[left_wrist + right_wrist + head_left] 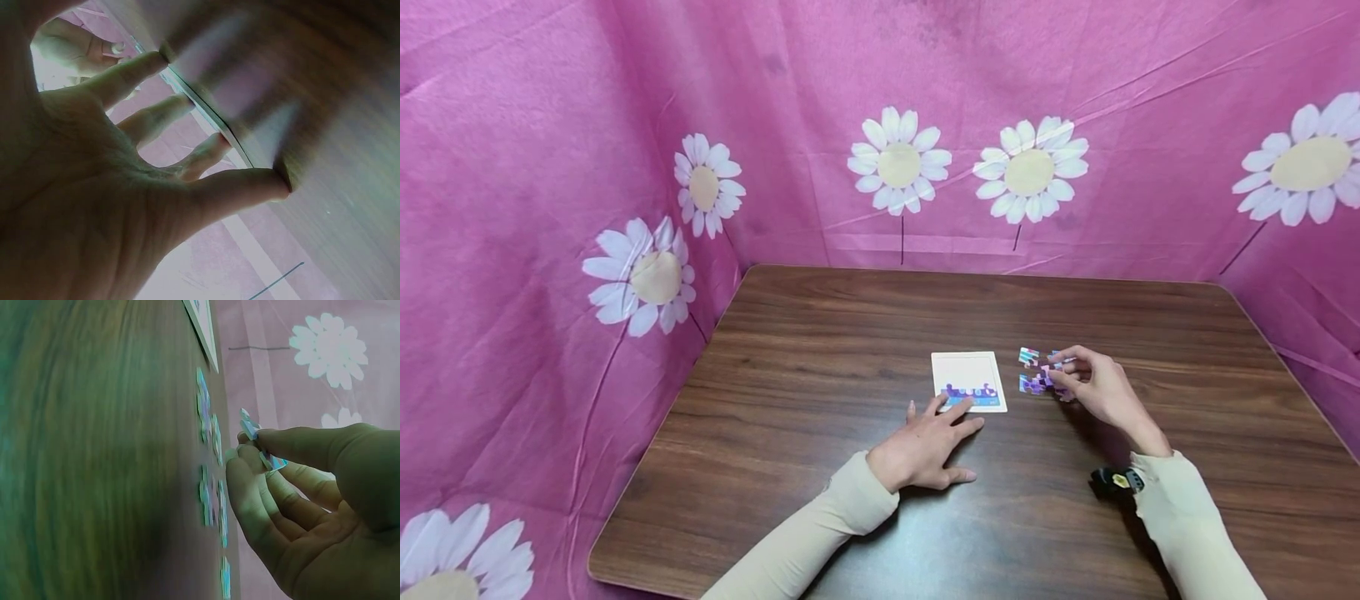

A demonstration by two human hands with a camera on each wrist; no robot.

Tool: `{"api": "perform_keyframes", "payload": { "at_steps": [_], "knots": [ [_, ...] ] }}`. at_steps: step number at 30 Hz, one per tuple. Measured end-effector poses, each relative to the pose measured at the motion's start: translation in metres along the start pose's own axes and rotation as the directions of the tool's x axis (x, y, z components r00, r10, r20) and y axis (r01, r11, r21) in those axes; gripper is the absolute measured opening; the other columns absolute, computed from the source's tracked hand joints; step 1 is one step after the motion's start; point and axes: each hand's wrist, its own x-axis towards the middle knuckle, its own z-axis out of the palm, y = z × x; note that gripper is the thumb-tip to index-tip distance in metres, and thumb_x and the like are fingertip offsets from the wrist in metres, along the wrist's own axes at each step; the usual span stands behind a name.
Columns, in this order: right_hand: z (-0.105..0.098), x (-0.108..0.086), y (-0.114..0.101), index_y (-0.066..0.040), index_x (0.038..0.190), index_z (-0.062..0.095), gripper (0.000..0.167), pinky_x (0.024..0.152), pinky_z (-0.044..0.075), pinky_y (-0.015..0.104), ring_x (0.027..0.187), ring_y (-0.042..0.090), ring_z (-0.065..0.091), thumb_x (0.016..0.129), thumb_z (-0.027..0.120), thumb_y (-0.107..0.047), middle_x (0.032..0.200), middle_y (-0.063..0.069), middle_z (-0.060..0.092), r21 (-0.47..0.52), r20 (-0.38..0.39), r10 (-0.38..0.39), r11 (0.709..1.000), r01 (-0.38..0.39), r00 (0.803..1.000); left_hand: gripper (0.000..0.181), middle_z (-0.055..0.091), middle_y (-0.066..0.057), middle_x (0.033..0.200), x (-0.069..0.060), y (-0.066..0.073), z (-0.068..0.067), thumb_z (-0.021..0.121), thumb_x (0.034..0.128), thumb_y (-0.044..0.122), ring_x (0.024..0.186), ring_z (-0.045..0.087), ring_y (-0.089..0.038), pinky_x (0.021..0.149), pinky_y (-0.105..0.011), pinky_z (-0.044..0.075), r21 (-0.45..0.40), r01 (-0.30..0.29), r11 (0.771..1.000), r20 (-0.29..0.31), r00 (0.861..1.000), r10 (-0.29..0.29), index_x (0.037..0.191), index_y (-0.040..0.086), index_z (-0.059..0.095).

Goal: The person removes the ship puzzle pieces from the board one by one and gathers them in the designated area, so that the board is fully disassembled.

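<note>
A white square puzzle board (964,368) lies on the table, with a strip of purple and blue pieces (981,398) along its near side. My left hand (922,447) has its fingers spread; some fingertips touch the board's near edge, and the thumb rests on the table. In the left wrist view, those fingertips meet the board's thin edge (206,111). My right hand (1105,387) pinches a puzzle piece (249,424) between thumb and fingers, raised off the table. Several loose puzzle pieces (1032,384) lie beneath and beside it, partly hidden by the fingers.
The brown wooden table (820,333) carries the board and pieces. A pink curtain (790,100) with white daisies hangs behind it and at its sides. A black strap device (1116,482) sits at my right wrist.
</note>
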Motion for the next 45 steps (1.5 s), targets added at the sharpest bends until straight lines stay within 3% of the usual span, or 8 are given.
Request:
{"api": "perform_keyframes", "payload": {
  "at_steps": [18, 31, 45],
  "knots": [
    [-0.026, -0.013, 0.022, 0.008, 0.122, 0.064, 0.031, 0.057, 0.06, 0.029, 0.061, 0.007, 0.071, 0.101, 0.069, -0.014, 0.098, 0.03, 0.077, -0.051, -0.041, 0.1, 0.993, -0.102, 0.994, 0.076, 0.021, 0.002, 0.176, -0.002, 0.001, -0.002, 0.067, 0.0969, 0.056, 0.161, 0.023, -0.037, 0.115, -0.073, 0.036, -0.008, -0.002, 1.0, 0.002, 1.0, 0.003, 0.162, 0.029, 0.039],
    [-0.033, -0.02, 0.031, 0.01, 0.119, 0.061, 0.03, 0.057, 0.06, 0.027, 0.064, -0.001, 0.066, 0.1, 0.07, -0.012, 0.093, 0.025, 0.078, -0.06, -0.049, 0.139, 0.988, -0.142, 0.989, 0.076, 0.022, 0.002, 0.176, -0.001, 0.0, -0.002, 0.067, 0.0964, 0.057, 0.161, 0.023, -0.037, 0.115, -0.072, 0.037, 0.002, -0.006, 1.0, -0.006, 1.0, 0.006, 0.162, 0.029, 0.04],
    [-0.036, -0.025, 0.036, 0.01, 0.116, 0.067, 0.033, 0.057, 0.061, 0.029, 0.064, 0.001, 0.067, 0.099, 0.073, -0.018, 0.094, 0.019, 0.077, -0.092, -0.055, 0.168, 0.981, -0.173, 0.984, 0.076, 0.022, 0.003, 0.176, -0.002, 0.002, -0.001, 0.068, 0.0958, 0.057, 0.161, 0.025, -0.036, 0.114, -0.072, 0.039, 0.019, 0.003, 1.0, -0.011, 1.0, -0.003, 0.161, 0.03, 0.041]
  ]
}}
